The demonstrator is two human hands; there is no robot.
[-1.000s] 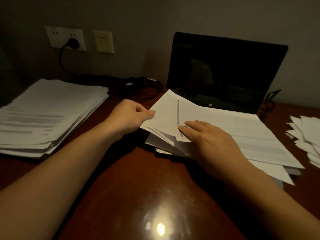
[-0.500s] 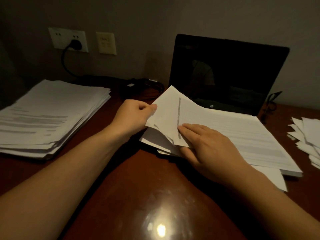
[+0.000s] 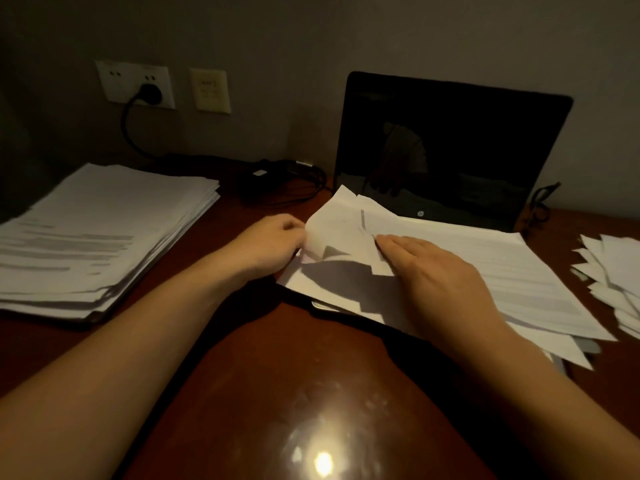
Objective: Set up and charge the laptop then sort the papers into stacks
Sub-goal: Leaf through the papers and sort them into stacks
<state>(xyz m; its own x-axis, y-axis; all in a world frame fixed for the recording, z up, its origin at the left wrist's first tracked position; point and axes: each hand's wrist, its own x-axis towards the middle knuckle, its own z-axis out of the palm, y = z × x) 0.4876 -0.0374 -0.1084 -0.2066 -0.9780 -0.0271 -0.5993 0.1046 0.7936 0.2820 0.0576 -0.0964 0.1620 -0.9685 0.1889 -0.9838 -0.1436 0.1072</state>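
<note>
The left hand (image 3: 273, 242) pinches the top sheet (image 3: 341, 225) at its curling left corner; the right hand (image 3: 433, 271) lies flat and open on the pile (image 3: 519, 268); thin, limp paper, best lifted by that corner.

This looks like a dim office or study spot: a shiny brown wooden bench (image 3: 263, 393), an open black laptop (image 3: 450, 150), white paper stacks (image 3: 100, 233), and white wall sockets (image 3: 136, 84).
</note>
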